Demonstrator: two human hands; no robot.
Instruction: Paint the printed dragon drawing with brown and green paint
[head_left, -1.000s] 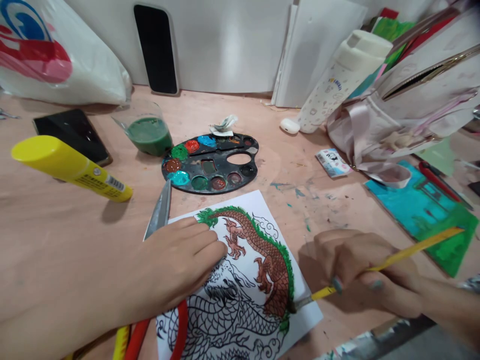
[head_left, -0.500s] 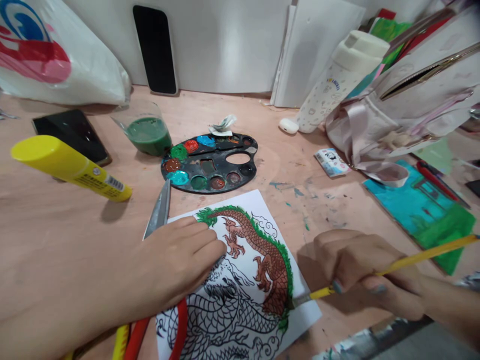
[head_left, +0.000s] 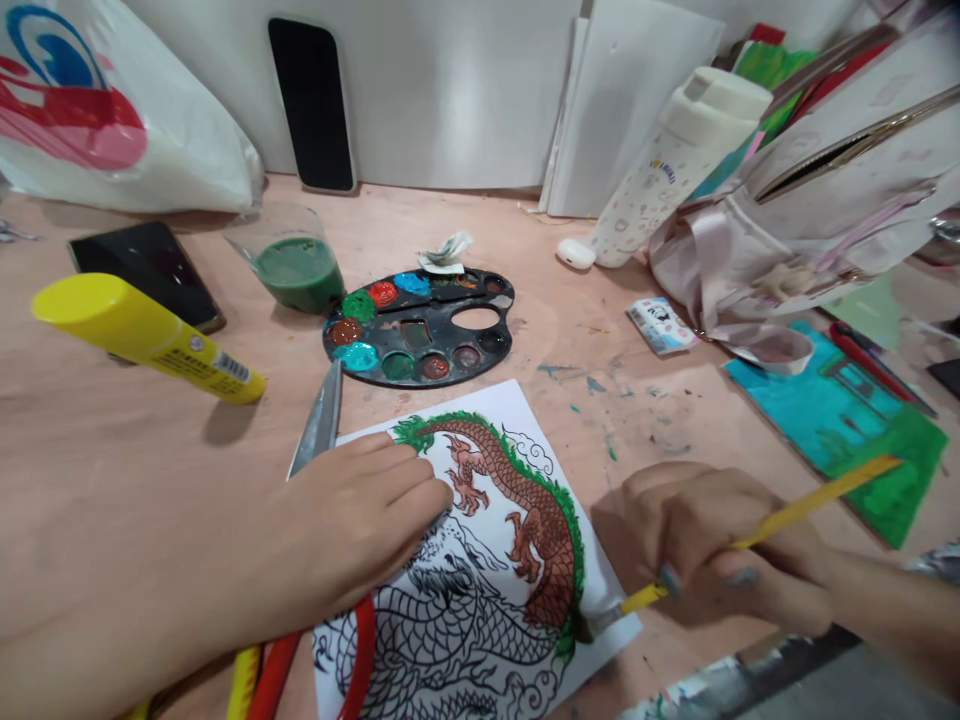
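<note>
My right hand [head_left: 712, 550] pinches a yellow paintbrush [head_left: 817, 500]. Its bristles touch the green fringe near the right edge of a dragon drawing [head_left: 480, 540] on white paper. The dragon's upper body is painted brown with a green edge; the lower part remains black line art. My left hand [head_left: 367, 510] rests flat on the paper's left side, fingers together and fingertips partly hidden. Under that hand lie scissors, their blade [head_left: 319, 425] and red handle [head_left: 361, 660] showing on either side. A black palette [head_left: 390, 328] with several paint colours sits beyond the paper.
A cup of green water [head_left: 296, 275], a yellow glue tube [head_left: 150, 335] and a phone [head_left: 150, 260] stand or lie at left. Another phone [head_left: 313, 105] leans upright at the back. On the right are a white bottle [head_left: 675, 165], a bag [head_left: 832, 180] and a blue-green painting [head_left: 840, 420].
The paintbrush's back end has swung left and its handle has tilted slightly, while the tip stays by the green edge. My left hand keeps its place.
</note>
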